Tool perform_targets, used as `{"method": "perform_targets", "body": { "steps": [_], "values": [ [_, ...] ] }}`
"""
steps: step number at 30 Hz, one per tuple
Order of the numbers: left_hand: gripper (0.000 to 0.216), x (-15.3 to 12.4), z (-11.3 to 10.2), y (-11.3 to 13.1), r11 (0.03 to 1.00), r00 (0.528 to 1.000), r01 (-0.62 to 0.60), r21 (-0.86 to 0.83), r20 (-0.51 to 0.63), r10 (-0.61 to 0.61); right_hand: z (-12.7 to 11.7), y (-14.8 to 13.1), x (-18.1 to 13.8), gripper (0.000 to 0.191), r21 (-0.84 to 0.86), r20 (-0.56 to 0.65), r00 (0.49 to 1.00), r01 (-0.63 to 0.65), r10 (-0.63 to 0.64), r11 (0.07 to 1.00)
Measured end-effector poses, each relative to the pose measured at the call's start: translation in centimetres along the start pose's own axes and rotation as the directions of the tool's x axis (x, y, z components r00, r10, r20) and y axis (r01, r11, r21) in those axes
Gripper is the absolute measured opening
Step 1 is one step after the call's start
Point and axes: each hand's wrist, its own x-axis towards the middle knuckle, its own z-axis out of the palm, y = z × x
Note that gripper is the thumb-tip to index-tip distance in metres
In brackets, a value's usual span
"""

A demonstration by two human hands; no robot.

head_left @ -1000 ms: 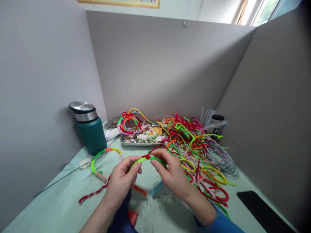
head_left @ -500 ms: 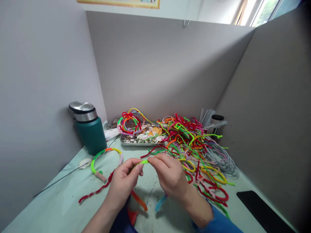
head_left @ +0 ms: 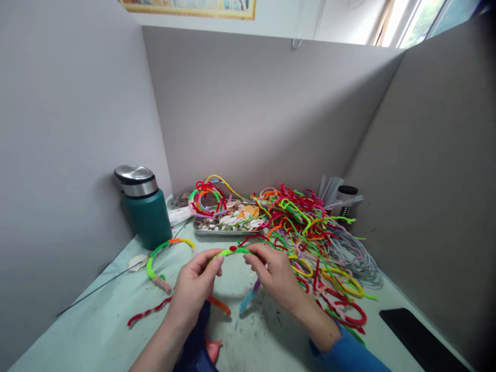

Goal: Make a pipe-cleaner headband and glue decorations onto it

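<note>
Head view, only cam. Green pipe cleaner [head_left: 232, 251] held up over the bench [head_left: 96, 320], approx centre frame, between both hands: fuzzy, bright lime, bowed in a shallow arch, w/ a small red bit wound on near its middle. Left hand [head_left: 194, 289] has its grip closed on the left end, thumb and forefinger pinched; right hand [head_left: 277, 276] pinches the right end the same way, other fingers curled under. Below the hands on the bench: an orange pipe cleaner [head_left: 219, 305] and a blue pipe cleaner [head_left: 246, 302], both partly covered by the wrists. Left of the hands a multicolour hoop [head_left: 168, 248] lies flat, a red pipe cleaner [head_left: 149, 312] nearer the edge. Behind: metal tray [head_left: 228, 230] of shells w/ more hoops on it, teal flask [head_left: 145, 212] at the left partition, big pile of pipe cleaners [head_left: 313, 232] to the right, grey coil [head_left: 356, 258] past it. Hard to make out: where the green piece ends inside each pinch; what the red bit is, wrap or bead; dark object [head_left: 418, 338] at lower right, cut by frame edge; container [head_left: 344, 201] behind the pile, mostly hidden.
</note>
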Motion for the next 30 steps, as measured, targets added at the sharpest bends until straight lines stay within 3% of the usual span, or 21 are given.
{"method": "perform_targets", "body": {
  "steps": [6,10,21,30],
  "values": [
    [0.025,0.1,-0.15,-0.05,0.994,0.994,-0.095,0.049,-0.04,0.097,-0.29,0.17,0.27,0.014,-0.007,-0.118,0.988,0.1,-0.1,0.995],
    [0.02,0.28,-0.27,-0.23,0.989,0.989,-0.123,0.078,-0.068,0.128,-0.44,0.39,0.32,0.014,-0.086,-0.124,0.977,0.162,-0.172,0.983],
    [0.023,0.3,-0.3,-0.43,0.992,0.992,-0.127,0.017,-0.025,0.127,-0.64,0.27,0.47,0.015,-0.144,-0.083,0.987,0.123,-0.136,0.982],
    [0.029,0.26,0.03,-0.11,1.0,0.999,0.018,-0.023,0.051,-0.016,-0.46,0.32,0.22,0.023,-0.107,-0.045,0.997,-0.061,0.057,0.992]
  ]
}}
